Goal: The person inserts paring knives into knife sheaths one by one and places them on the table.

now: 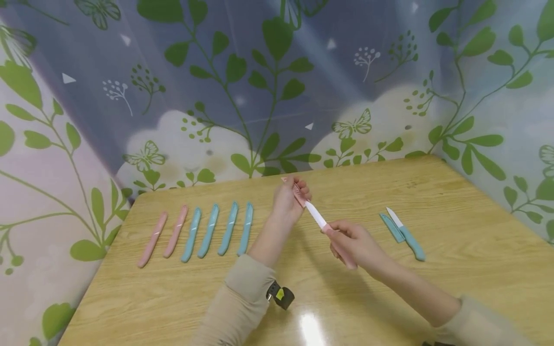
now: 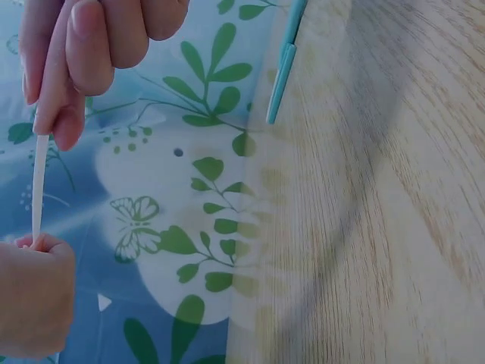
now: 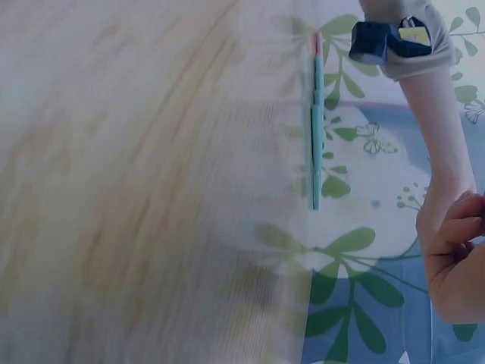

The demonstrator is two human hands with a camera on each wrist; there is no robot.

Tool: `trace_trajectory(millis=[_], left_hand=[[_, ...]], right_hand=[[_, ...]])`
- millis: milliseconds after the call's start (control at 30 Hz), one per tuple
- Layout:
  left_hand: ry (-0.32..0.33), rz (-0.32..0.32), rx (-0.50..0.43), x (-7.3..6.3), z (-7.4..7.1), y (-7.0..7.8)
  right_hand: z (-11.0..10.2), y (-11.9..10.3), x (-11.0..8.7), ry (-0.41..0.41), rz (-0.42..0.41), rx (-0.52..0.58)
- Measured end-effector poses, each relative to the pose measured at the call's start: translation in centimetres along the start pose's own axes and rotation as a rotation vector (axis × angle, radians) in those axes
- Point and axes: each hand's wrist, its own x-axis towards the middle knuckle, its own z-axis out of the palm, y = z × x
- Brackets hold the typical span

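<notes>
In the head view, my left hand (image 1: 286,202) grips a pink patterned sheath (image 1: 298,193) over the table. My right hand (image 1: 357,246) holds the pink handle (image 1: 347,258) of a knife. Its white blade (image 1: 316,214) spans the space between the hands, with the tip end at the sheath's mouth; whether the tip is inside, I cannot tell. The left wrist view shows the blade (image 2: 39,186) edge-on, between the right hand (image 2: 91,45) above and the left hand (image 2: 36,299) below. At the right wrist view's edge, the fingers hide the knife.
Left on the wooden table (image 1: 173,307), two sheathed pink knives (image 1: 152,239) and several sheathed teal knives (image 1: 208,230) lie in a row. To the right, an unsheathed teal knife (image 1: 409,235) lies against its teal sheath (image 1: 392,228). Leaf-patterned curtains (image 1: 268,86) border the table.
</notes>
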Motion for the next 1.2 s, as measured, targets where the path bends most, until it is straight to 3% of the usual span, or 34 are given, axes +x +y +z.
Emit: trace_trajectory(millis=[200,500,1200], left_hand=[[-0.008,-0.010,0.009,-0.1,-0.1,-0.1],[0.053,-0.008,-0.062,-0.3,0.1,-0.6],[0.038,-0.039,-0.054,-0.5,0.1,-1.5]], right_hand=[[0.3,-0.3,-0.1,0.023,0.022,0.021],[0.8,-0.5,-0.2,0.017,0.028,0.088],[1.2,0.0,0.1,0.033,0.043,0.117]])
